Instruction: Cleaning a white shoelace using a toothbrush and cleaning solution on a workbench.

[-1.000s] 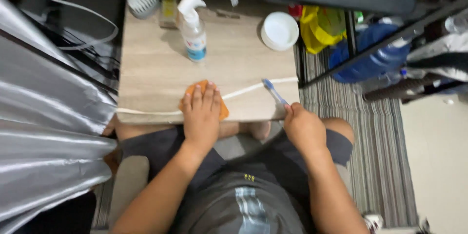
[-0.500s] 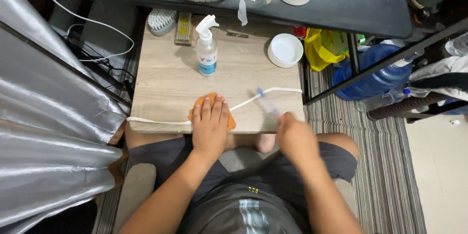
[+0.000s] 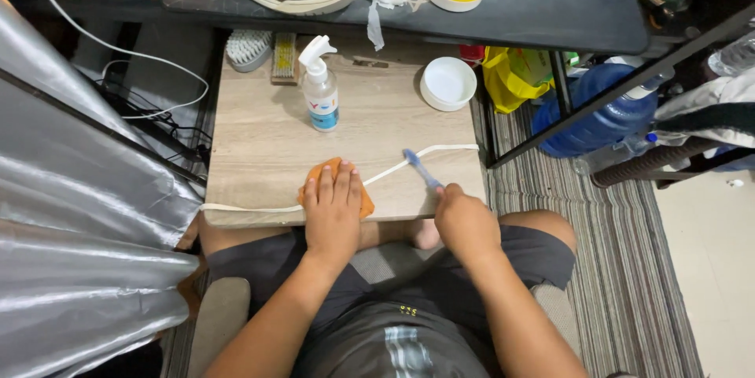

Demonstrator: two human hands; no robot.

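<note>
Left hand [image 3: 333, 213], fingers flat and together, pins the orange cloth [image 3: 336, 189] over the long white shoelace [image 3: 409, 164] on the pale wooden desk [image 3: 267, 142]; right hand [image 3: 465, 221], fingers clamped on the blue toothbrush [image 3: 422, 170], scrubs the lace beyond.

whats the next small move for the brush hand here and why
Probably lower the blue toothbrush in the right hand onto the white shoelace: its head sits right at the lace, while the left hand presses the orange cloth over it.

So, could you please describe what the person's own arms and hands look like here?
Both forearms are bare, with no sleeves in view. The left hand and right hand wear no gloves, and no rings, watch or bands show. The fingers are uncovered.
</note>
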